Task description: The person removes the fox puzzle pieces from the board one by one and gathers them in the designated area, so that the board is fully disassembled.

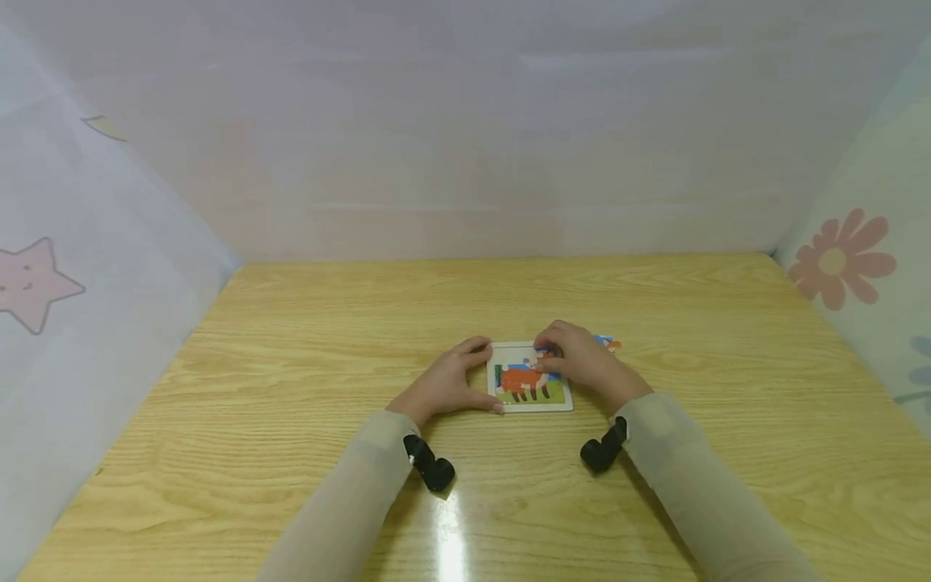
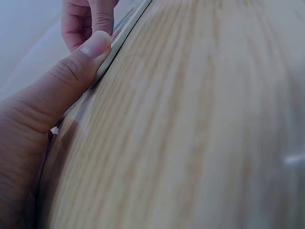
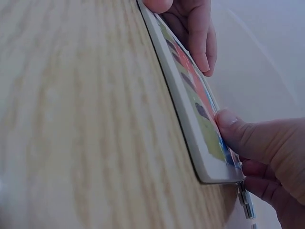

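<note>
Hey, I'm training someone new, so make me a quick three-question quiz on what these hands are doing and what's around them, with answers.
1. True or false: the left hand and the right hand both touch the white-framed picture board.

2. Multiple choice: what is the main colour of the animal on the board?
A) blue
B) green
C) orange-red

3. Short answer: in the head view, where do the colourful pieces lie relative to the board?

Key:
1. True.
2. C.
3. Off the board to its right, partly hidden behind the right hand.
</note>
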Demonstrator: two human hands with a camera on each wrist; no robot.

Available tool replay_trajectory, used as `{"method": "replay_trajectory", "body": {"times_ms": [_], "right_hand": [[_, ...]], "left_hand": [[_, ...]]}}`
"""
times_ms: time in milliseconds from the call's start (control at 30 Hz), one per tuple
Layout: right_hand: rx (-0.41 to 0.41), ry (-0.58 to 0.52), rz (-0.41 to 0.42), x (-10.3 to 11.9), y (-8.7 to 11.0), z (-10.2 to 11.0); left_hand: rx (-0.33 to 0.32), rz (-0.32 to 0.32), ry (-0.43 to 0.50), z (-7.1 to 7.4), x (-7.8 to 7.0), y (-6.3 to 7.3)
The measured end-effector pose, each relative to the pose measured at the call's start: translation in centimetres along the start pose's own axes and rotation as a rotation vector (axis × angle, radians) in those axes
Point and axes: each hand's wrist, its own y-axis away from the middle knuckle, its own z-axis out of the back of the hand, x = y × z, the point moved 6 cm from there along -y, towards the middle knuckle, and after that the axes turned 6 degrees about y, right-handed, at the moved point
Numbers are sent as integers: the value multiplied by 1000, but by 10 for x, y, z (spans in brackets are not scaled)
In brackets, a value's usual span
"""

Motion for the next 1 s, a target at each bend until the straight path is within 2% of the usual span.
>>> {"method": "replay_trajectory", "body": {"times_ms": [200, 467, 700, 867, 1000], "right_hand": [[9, 28, 17, 5, -2, 3], [69, 24, 13, 9, -4, 3], [72, 28, 13, 7, -4, 3], [72, 70, 51, 11, -6, 6], [103, 110, 68, 15, -7, 9]], "left_hand": [[-5, 5, -10, 2, 0, 1], [-3, 8, -11, 3, 1, 1], [-3, 8, -11, 3, 1, 1], [-6, 6, -11, 3, 1, 1], [-6, 0, -8, 3, 1, 1]]}}
